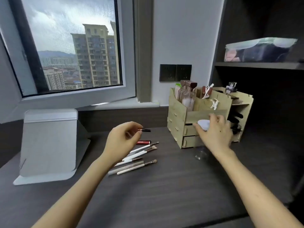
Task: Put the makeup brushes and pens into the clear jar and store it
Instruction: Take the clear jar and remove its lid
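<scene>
Several makeup brushes [139,154] with white and beige handles lie fanned on the dark desk [164,186]. A red tube [143,142] and a black pen [146,130] lie just behind them. My left hand [122,142] hovers over the brushes with its fingers loosely curled and nothing in them; the black pen's end shows just past the fingertips. My right hand [215,134] holds a white lid [204,125] in front of the wooden organizer. The clear jar [201,153] stands upright and uncovered on the desk directly below that hand.
A pale wooden organizer [179,116] with drawers, bottles and clips stands at the back right. A white folding mirror stand [49,142] stands at the left. Behind are a window and a wall socket. Dark shelves at the right carry a clear storage box [259,50].
</scene>
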`<state>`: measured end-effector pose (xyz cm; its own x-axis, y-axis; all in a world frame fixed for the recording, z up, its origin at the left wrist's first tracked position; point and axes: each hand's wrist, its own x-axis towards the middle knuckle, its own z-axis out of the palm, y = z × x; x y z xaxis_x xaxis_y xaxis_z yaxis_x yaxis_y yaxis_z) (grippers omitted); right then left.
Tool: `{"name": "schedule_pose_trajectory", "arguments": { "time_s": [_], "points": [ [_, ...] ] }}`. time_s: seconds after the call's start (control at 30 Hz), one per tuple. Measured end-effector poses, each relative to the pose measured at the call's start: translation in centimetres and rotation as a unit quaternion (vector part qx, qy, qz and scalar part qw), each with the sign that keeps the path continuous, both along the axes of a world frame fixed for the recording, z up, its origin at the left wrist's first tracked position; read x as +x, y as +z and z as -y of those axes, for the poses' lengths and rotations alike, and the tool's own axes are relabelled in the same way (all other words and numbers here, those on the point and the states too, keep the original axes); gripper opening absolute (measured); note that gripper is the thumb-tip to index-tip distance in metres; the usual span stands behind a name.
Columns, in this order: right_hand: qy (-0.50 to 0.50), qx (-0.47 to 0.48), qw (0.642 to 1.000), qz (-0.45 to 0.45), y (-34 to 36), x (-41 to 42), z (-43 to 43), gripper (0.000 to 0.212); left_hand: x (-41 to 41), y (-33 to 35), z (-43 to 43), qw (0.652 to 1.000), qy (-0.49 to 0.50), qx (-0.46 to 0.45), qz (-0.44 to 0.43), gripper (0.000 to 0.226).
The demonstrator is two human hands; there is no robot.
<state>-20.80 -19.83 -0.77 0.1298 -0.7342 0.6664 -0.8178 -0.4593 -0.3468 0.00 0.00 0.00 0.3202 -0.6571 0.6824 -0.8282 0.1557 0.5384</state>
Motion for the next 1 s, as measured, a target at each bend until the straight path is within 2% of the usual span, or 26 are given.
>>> {"name": "schedule_pose_trajectory", "arguments": {
  "time_s": [0.07,0.13,0.23,0.33,0.4,0.53,0.6,0.7,0.73,0.77,0.8,0.83,0.87,0.9,0.97,1.0],
  "points": [
    [-0.031,0.080,0.995,-0.052,0.5,0.5,1.6,0.076,0.2,-0.1,0.8,1.000,0.006,0.003,0.003,0.012],
    [-0.040,0.142,0.983,-0.110,0.9,0.8,2.9,0.077,0.2,-0.4,1.6,1.000,0.001,0.023,0.016,0.012],
    [-0.031,0.137,0.979,-0.150,1.0,1.2,3.6,0.064,0.6,-1.1,2.6,0.999,-0.007,0.036,0.026,0.012],
    [0.024,0.066,0.995,-0.077,1.0,2.1,1.5,0.056,0.6,-2.1,3.1,0.998,-0.009,0.027,0.054,0.015],
    [0.101,0.048,0.994,0.021,1.0,3.4,-1.2,0.048,0.1,-3.0,3.4,0.996,-0.013,0.014,0.090,0.034],
    [0.236,0.176,0.935,0.199,0.2,6.6,-5.2,0.035,-1.1,-5.1,4.0,0.982,-0.012,0.042,0.182,0.081],
    [0.242,0.237,0.916,0.215,-0.7,8.1,-5.8,0.036,-0.6,-6.0,4.0,0.973,0.019,0.054,0.222,0.087],
    [0.249,0.246,0.926,0.145,-2.4,9.1,-6.3,0.038,0.9,-7.0,2.8,0.973,0.034,0.046,0.223,0.077],
    [0.261,0.227,0.931,0.117,-2.9,9.0,-6.4,0.036,1.4,-7.2,2.2,0.977,0.023,0.054,0.203,0.075],
    [0.286,0.199,0.932,0.096,-3.3,8.8,-6.6,0.034,1.9,-7.3,1.6,0.986,-0.002,0.078,0.148,0.075],
    [0.326,0.167,0.927,0.081,-3.6,8.6,-6.8,0.029,2.3,-7.1,0.9,0.991,-0.047,0.121,0.043,0.075],
    [0.372,0.144,0.915,0.064,-3.8,8.3,-6.9,0.025,2.6,-7.1,0.4,0.974,-0.110,0.173,-0.094,0.076],
    [0.416,0.133,0.898,0.049,-3.8,8.2,-7.0,0.026,2.8,-7.0,-0.1,0.939,-0.168,0.211,-0.212,0.077],
    [0.453,0.139,0.880,0.040,-3.7,8.2,-7.1,0.029,3.1,-6.9,-0.4,0.905,-0.209,0.226,-0.293,0.077],
    [0.509,0.196,0.837,0.050,-3.2,8.4,-7.1,0.031,3.7,-6.8,-1.0,0.824,-0.294,0.252,-0.414,0.074],
    [0.536,0.226,0.810,0.070,-3.0,8.5,-7.0,0.030,4.0,-6.7,-1.2,0.768,-0.348,0.263,-0.469,0.072]
  ]
}}
